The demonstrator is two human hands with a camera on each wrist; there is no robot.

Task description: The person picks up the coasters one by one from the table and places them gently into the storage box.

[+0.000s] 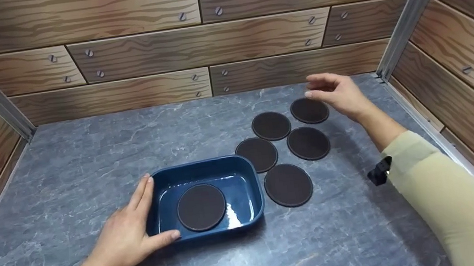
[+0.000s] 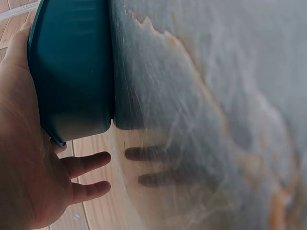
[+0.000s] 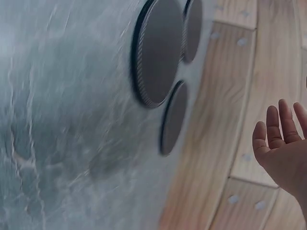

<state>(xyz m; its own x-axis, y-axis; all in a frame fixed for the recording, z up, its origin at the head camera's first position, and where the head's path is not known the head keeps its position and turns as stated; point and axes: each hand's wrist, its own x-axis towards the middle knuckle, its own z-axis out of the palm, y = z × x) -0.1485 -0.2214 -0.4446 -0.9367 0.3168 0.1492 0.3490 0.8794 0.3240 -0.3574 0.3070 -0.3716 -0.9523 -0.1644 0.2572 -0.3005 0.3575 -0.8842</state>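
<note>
My left hand [image 1: 125, 235] holds the left end of a blue rectangular baking dish [image 1: 205, 168], its thumb at the near rim and its fingers along the left side. One round dark coaster [image 1: 201, 207] lies flat inside the dish. In the left wrist view, two fingers [image 2: 88, 164] stick out straight past the dish's end. My right hand [image 1: 341, 95] hovers over the farthest coaster [image 1: 309, 111] with nothing in its grasp. Its fingers look loosely extended in the right wrist view.
Several more dark coasters lie flat right of the dish, among them a near one [image 1: 288, 185] and a middle one [image 1: 309, 143]. The grey marbled tabletop [image 1: 86, 160] is bounded by wood-patterned walls [image 1: 208, 44] with metal corner strips.
</note>
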